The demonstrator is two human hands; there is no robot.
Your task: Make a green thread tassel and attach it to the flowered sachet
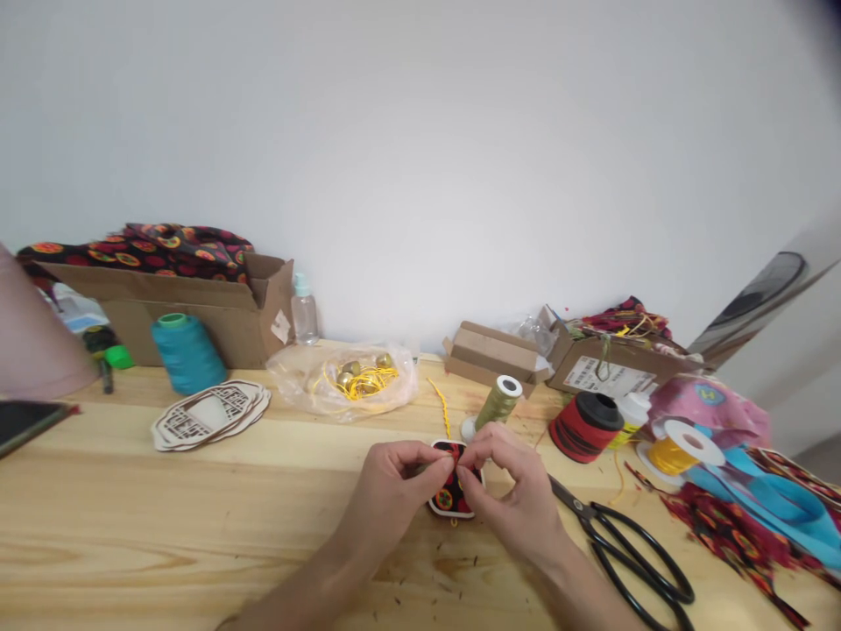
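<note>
A small rounded piece of black fabric (445, 501) with a red and yellow pattern and a white rim lies on the table between my hands. A yellow twisted cord (444, 412) runs away from its far edge, and a tiny yellow loop sticks out at its near edge. Over the piece's upper part, my left hand (387, 495) pinches with thumb and forefinger at a red cord (453, 450). Opposite it, my right hand (516, 499) pinches at the same cord, the fingertips of both hands close together. The cord's ends are hidden by the fingers.
Black-handled scissors (647, 578) lie beside my right forearm. Behind stand an olive thread spool (498, 405), a red ribbon roll (584, 428) and a yellow cord spool (676, 451). A plastic bag (295, 381) holds bells; wooden cutouts (210, 416) and a teal thread cone (188, 355) are left.
</note>
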